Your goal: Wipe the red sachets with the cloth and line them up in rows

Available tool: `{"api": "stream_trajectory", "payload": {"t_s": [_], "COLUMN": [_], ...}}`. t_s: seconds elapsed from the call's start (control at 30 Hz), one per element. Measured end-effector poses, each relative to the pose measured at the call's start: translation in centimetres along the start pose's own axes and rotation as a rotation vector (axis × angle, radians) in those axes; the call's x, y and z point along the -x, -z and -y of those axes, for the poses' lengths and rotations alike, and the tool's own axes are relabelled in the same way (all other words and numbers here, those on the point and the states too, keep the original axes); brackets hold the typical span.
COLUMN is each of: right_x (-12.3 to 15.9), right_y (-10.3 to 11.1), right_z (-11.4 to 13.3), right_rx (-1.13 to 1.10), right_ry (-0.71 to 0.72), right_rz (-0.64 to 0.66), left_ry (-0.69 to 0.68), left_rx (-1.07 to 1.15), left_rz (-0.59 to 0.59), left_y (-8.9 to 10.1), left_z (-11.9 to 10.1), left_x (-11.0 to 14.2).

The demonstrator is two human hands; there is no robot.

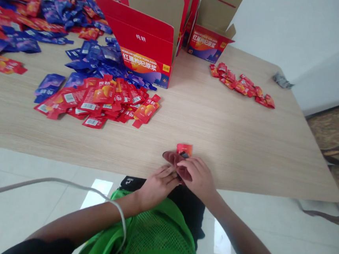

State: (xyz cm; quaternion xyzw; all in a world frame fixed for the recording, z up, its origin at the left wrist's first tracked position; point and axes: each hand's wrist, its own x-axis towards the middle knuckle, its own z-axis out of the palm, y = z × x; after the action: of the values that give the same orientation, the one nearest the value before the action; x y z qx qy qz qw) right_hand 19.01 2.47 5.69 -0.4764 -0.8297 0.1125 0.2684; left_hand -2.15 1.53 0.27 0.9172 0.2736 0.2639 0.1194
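Note:
My right hand [199,176] is closed in a pinch on a dark reddish-brown cloth [172,158], which is bunched beneath its fingers at the table's front edge. Beside it my left hand [159,183] rests with fingers stretched out and lying flat, their tips meeting the cloth. A red sachet [184,148] lies on the table just past the cloth, partly covered by it. What lies under the left fingertips is hidden.
Red sachets [102,93] and blue sachets [100,55] are heaped at left. Two open red cartons [146,57] [206,43] stand behind. A row of red sachets [244,86] and a crumpled grey wrapper [282,80] lie at right. A pale cable [64,180] crosses my left arm.

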Motion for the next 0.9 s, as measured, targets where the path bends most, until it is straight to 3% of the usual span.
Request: {"api": "stream_trajectory", "payload": {"t_s": [0.1, 0.27, 0.37, 0.43, 0.57, 0.67, 0.77, 0.9], "right_x": [-1.2, -6.1, -8.5, -9.0, -6.1, -1.7, 2.3, 5.5], "right_y": [-1.1, -1.3, -0.4, 0.8, 4.1, 5.2, 4.7, 3.6], "right_z": [-2.0, -5.5, -6.9, -7.2, -6.3, -5.8, -6.4, -7.6], "right_rx": [0.004, 0.088, 0.169, 0.171, 0.086, 0.027, -0.066, -0.201], "right_ry": [-0.055, -0.023, -0.058, -0.115, -0.327, -0.545, -0.776, -1.018], "right_rz": [-0.037, -0.079, -0.135, -0.266, -0.647, -0.824, -0.906, -0.858], "left_ry": [-0.021, -0.038, -0.023, -0.007, 0.027, -0.010, -0.059, -0.092], "left_rx": [-0.020, -0.042, -0.046, -0.054, -0.078, -0.140, -0.264, -0.483], "left_rz": [0.023, 0.036, 0.058, 0.068, 0.063, 0.045, 0.056, 0.054], "left_y": [0.1, 0.1, 0.2, 0.4, 0.8, 1.2, 1.1, 0.2], "left_z": [0.0, 0.1, 0.0, -0.2, -0.7, -1.2, -1.5, -1.5], "left_x": [0.1, 0.3, 0.3, 0.2, 0.0, -0.1, -0.3, -0.3]}}
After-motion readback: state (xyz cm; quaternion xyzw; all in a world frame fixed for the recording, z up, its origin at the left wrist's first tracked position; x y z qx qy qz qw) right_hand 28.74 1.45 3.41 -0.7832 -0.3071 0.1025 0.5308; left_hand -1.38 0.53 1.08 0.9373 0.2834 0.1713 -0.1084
